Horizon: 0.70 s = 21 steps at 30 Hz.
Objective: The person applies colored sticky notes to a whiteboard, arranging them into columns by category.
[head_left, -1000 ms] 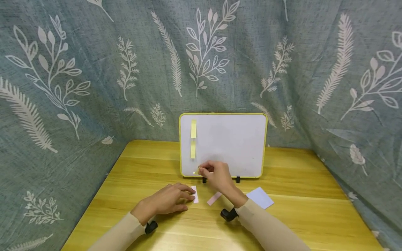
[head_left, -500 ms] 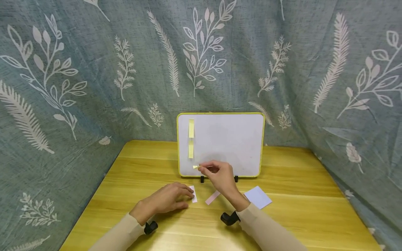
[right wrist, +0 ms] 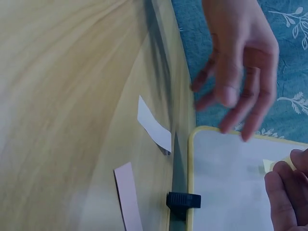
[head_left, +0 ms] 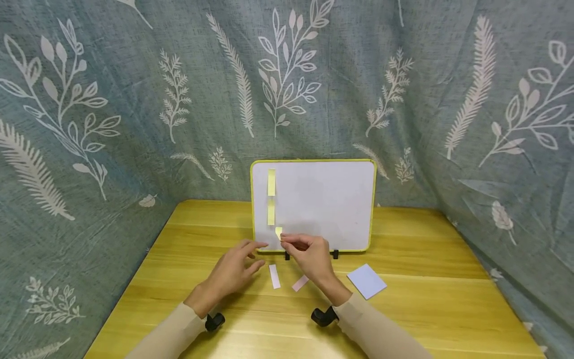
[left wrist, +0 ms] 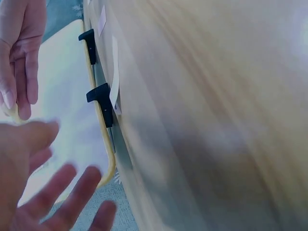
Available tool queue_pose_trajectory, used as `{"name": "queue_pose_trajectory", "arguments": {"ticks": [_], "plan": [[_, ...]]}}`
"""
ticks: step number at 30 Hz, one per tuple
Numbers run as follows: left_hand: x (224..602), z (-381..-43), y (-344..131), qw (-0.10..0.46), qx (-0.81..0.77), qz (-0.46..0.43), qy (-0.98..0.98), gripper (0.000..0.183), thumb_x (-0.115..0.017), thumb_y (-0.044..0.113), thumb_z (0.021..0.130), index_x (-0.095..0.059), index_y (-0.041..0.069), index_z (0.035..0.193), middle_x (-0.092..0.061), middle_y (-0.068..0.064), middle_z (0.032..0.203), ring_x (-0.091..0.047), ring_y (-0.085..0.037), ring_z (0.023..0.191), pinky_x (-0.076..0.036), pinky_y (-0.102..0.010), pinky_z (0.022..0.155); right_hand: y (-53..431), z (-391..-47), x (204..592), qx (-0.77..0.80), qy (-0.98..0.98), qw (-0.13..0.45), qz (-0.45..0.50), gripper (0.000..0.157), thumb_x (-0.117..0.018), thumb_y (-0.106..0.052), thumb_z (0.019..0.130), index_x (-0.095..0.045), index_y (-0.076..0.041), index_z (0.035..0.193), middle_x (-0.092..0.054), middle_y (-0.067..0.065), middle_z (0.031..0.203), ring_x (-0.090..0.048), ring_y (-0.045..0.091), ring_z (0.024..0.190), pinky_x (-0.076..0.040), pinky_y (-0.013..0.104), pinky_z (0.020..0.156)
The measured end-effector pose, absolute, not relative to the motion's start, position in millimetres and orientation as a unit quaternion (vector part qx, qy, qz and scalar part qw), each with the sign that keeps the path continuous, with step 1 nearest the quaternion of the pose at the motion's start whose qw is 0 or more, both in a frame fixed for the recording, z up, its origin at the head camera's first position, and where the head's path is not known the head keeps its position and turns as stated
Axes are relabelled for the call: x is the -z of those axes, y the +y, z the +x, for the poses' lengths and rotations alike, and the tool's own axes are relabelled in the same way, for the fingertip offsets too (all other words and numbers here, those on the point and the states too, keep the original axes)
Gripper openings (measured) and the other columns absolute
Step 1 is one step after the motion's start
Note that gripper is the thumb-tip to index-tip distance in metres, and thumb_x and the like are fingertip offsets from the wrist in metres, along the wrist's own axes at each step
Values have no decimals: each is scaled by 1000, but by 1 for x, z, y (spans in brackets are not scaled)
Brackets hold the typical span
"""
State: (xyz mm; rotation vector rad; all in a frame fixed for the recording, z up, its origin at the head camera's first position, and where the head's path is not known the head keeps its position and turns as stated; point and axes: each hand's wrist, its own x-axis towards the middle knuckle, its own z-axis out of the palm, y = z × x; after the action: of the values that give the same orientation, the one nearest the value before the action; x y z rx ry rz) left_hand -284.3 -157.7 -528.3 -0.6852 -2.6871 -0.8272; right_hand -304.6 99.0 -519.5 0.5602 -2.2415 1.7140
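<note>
In the head view my right hand (head_left: 311, 254) pinches a small yellow paper strip (head_left: 279, 233) in front of the lower left of a whiteboard (head_left: 323, 204) with a yellow frame. Two yellow strips (head_left: 271, 182) are stuck one above the other near the board's left edge. My left hand (head_left: 233, 267) hovers at the board's lower left corner, fingers spread and holding nothing. Below it on the table lie a white paper strip (head_left: 274, 276) and a pink strip (head_left: 300, 283), the latter partly behind my right hand. The right wrist view shows the held strip's pale end (right wrist: 268, 165) beyond the fingertips.
A pale blue square pad of paper (head_left: 366, 281) lies to the right of my right wrist. Black feet (head_left: 335, 254) hold the whiteboard upright on the wooden table (head_left: 403, 319). Leaf-patterned cloth (head_left: 314, 99) hangs behind and on both sides.
My left hand has lifted off the white strip and moved up toward the board's corner. The yellow strip in my right hand has swung from pointing left to pointing up.
</note>
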Motion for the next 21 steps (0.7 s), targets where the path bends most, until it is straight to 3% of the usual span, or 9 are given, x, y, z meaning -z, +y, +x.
{"name": "queue_pose_trajectory", "arguments": {"ticks": [8,14,21], "plan": [[526,-301,-158,235,320,-189,-898,68,-91,15,104,-66,23,167,-67,-16,149,-78,-37,117,-69,-48,86,89,-300,522,-597,-767,124,198,18,-89,-9,104,-92,-3,120,-89,11,128,-90,33,109,-71,24,88],[525,-314,-157,216,353,-184,-892,90,-92,16,103,-47,29,180,-64,-24,153,-76,-43,126,-69,-59,100,86,-300,526,-594,-769,130,195,17,-89,-8,104,-92,-3,121,-89,12,128,-90,33,110,-72,27,90],[522,-330,-152,187,394,-179,-882,91,-89,18,106,-42,33,183,-62,-26,154,-75,-47,128,-65,-64,107,85,-299,527,-591,-768,142,199,18,-88,-6,104,-91,-2,122,-89,13,127,-90,33,109,-72,29,89]]}}
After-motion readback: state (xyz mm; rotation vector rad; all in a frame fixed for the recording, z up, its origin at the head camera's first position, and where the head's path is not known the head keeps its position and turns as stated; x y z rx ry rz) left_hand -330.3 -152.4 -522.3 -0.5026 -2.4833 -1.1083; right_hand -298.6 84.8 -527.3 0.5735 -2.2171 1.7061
